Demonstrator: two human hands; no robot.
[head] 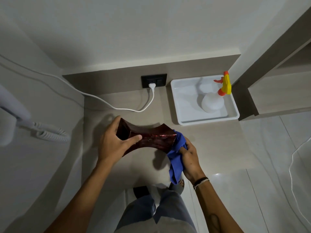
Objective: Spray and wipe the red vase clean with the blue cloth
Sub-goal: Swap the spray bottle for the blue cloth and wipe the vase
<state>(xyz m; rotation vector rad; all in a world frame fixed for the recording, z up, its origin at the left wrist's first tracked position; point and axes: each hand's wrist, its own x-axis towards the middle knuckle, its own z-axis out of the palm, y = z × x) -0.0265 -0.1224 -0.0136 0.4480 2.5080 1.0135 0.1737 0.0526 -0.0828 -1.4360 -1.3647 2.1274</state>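
The dark red vase (156, 140) is held sideways above the beige counter, its open mouth toward the left. My left hand (114, 143) grips it around the mouth end, thumb over the rim. My right hand (190, 157) is closed on the blue cloth (176, 158), which is pressed against the vase's base end on the right and hangs down below the hand. The white spray bottle (212, 102) with its yellow and orange trigger head stands in the white tray (183, 106) at the back right.
A black wall socket (154, 80) holds a white plug whose cable (117, 107) runs left across the counter. A white wall-mounted device with a coiled cord (50, 132) sits at the left. A wooden shelf unit (277, 91) borders the right side.
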